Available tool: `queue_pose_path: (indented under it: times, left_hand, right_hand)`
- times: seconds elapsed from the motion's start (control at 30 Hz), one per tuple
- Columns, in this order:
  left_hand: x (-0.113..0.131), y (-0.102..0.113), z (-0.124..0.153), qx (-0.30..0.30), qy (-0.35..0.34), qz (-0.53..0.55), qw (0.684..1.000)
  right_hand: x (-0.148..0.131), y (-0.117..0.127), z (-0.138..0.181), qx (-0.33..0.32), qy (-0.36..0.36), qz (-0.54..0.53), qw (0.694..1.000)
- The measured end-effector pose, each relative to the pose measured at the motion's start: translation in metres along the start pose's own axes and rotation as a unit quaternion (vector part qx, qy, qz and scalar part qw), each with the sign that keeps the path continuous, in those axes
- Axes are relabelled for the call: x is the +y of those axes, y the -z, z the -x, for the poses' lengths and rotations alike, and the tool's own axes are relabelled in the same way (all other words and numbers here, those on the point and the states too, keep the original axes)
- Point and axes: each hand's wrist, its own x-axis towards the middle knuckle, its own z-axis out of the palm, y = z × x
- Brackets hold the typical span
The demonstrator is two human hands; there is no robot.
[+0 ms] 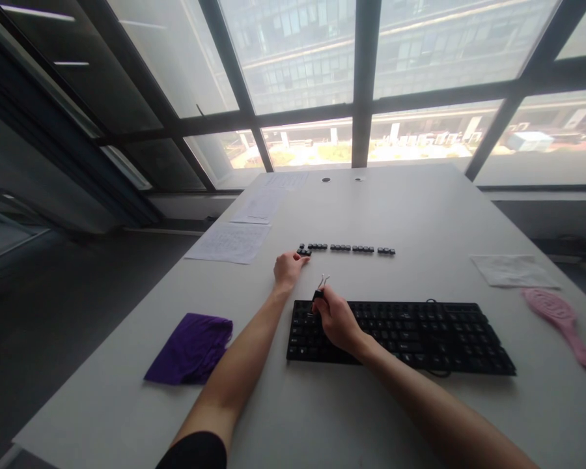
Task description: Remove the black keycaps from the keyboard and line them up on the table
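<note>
A black keyboard (420,335) lies on the white table (371,423) in front of me. My right hand (336,319) rests over its left end, fingers closed on a small black binder clip (320,290) with wire handles pointing up. My left hand (287,268) reaches past the keyboard, its fingertips pinched at a black keycap at the left end of a row of loose black keycaps (346,249) laid out in a line on the table.
A purple cloth (190,348) lies at the left. Printed paper sheets (229,242) sit at the far left. A white cloth (512,270) and a pink hairbrush (561,319) lie at the right. Large windows stand beyond the table's far edge.
</note>
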Motion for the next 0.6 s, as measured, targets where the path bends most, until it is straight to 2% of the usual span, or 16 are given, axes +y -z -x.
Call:
queue_pose_path:
  times: [0.1, 0.17, 0.33, 0.6]
  left_hand:
    - [-0.007, -0.002, -0.001, 0.091, -0.023, -0.004, 0.996]
    - [-0.01, -0.005, -0.005, 0.126, -0.029, -0.005, 0.992]
    - [-0.011, -0.013, -0.014, 0.088, -0.045, 0.002, 0.995]
    - [-0.009, -0.014, -0.013, 0.081, -0.066, 0.001, 0.995]
  right_hand:
    - [0.001, -0.001, 0.0, 0.0, 0.0, 0.003, 1.0]
    - [0.002, -0.001, 0.0, -0.001, 0.002, 0.005, 1.0]
    - [0.003, -0.002, 0.0, -0.002, 0.003, 0.004, 1.0]
    - [0.004, -0.002, 0.0, 0.0, 0.002, 0.004, 1.0]
